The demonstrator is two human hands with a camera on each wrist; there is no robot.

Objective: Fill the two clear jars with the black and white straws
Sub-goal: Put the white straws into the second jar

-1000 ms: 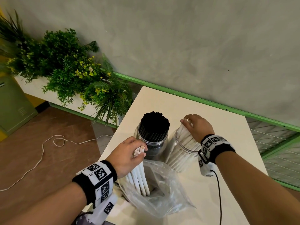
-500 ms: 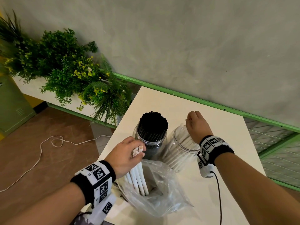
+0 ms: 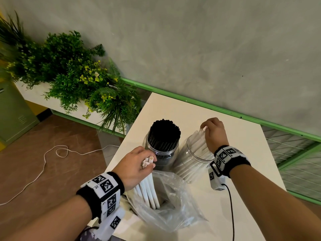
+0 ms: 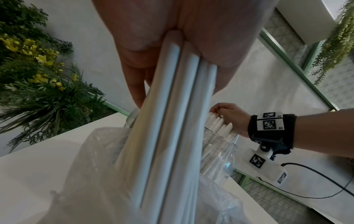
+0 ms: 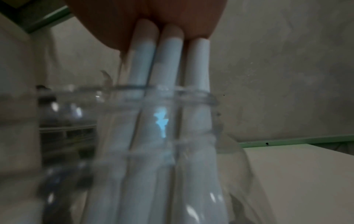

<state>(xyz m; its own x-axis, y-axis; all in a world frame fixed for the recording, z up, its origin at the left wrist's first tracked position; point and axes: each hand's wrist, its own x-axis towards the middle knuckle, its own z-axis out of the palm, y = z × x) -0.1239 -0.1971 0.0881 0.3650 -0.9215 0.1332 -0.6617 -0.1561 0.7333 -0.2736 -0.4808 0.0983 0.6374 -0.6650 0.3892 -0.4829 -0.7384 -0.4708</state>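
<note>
Loading white straws. Left hand point(image 3: 137, 164) grips a bundle point(image 3: 149, 192) in the bag point(image 3: 173, 214); right hand point(image 3: 214, 132) pinches straws in the tilted jar point(image 3: 192, 164) (black jar looks full). Next: lift bundle clear, feed it in.

We record, beyond the work itself: a cream-white rectangular table point(image 3: 199, 108); a crumpled clear plastic bag point(image 3: 175, 211) at its near edge; a bushy green plant with small yellow flowers point(image 3: 73, 73) in a long white planter point(image 3: 34, 94); a thin white cord point(image 3: 43, 164) looped on the brown floor point(image 3: 52, 136); a grey plastered wall point(image 3: 191, 40) with green trim point(image 3: 217, 108); an olive-green metal cabinet point(image 3: 12, 115).
</note>
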